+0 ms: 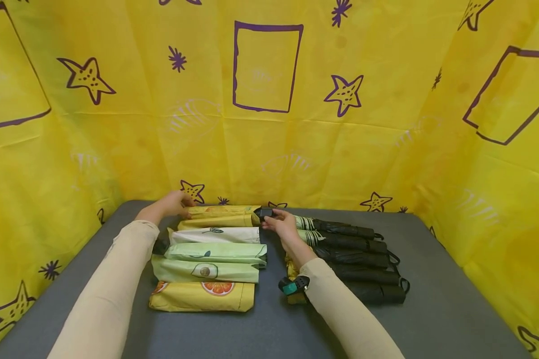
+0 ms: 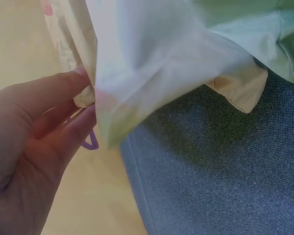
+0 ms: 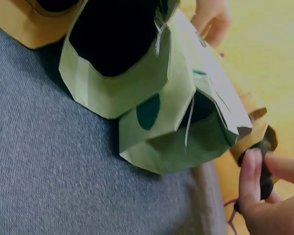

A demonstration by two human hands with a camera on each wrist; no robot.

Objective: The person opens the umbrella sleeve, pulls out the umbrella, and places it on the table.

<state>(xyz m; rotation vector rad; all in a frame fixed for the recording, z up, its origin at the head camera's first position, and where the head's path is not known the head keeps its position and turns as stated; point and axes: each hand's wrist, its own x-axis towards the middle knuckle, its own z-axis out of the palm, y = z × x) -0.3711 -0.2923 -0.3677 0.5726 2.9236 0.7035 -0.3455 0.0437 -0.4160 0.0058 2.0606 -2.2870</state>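
Note:
At the back of the table, a yellow umbrella sleeve (image 1: 224,210) lies with a black umbrella handle (image 1: 265,213) sticking out of its right end. My right hand (image 1: 282,225) pinches that handle between thumb and fingers, as the right wrist view also shows. My left hand (image 1: 172,203) pinches the sleeve's far left end; in the left wrist view, thumb and fingers meet at its fabric (image 2: 76,44). In front lie another yellow sleeve (image 1: 220,222), a white sleeve (image 1: 233,234), two green avocado sleeves (image 1: 233,271) and an orange-print sleeve (image 1: 184,297). Several show dark open mouths in the right wrist view.
Right of the sleeves, several folded umbrellas (image 1: 359,259) with black outsides and wrist loops lie side by side, partly behind my right forearm. The grey table (image 1: 197,336) meets a yellow patterned curtain (image 1: 269,164) at its back and sides.

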